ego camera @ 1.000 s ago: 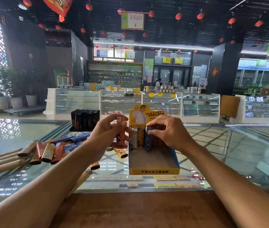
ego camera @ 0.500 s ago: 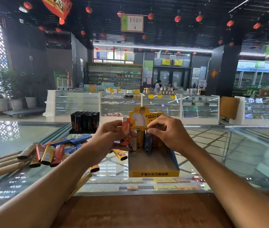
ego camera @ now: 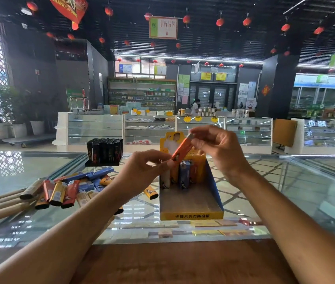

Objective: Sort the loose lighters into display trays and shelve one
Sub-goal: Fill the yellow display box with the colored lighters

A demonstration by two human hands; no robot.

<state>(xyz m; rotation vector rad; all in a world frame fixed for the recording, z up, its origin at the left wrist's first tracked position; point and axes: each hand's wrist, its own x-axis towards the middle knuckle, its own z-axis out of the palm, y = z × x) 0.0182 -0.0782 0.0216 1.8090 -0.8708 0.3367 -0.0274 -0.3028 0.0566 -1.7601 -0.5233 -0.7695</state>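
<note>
Hands meet above the yellow display tray, and both grip one orange lighter between them. The left hand pinches the lower end of this lighter with thumb and fingertips, and the right hand closes its fingers on the upper, silver end. The lighter is tilted, its top leaning to the right, and it stays in the air just over the back part of the tray, in front of the tray's yellow back card. Inside the tray, a few lighters stand upright in a row against the back wall; one is white, one is blue, and the others are partly hidden by the hands. The front part of the tray floor is bare cardboard. The tray sits on the glass worktop, near its front edge. To the left of the tray, many loose lighters lie flat on the glass in a heap, in red, yellow, blue and brown colours. Some brown paper rolls lie beside this heap, at the far left. Behind the heap, a black tray of dark lighters stands on the glass, well apart from the yellow tray.
</note>
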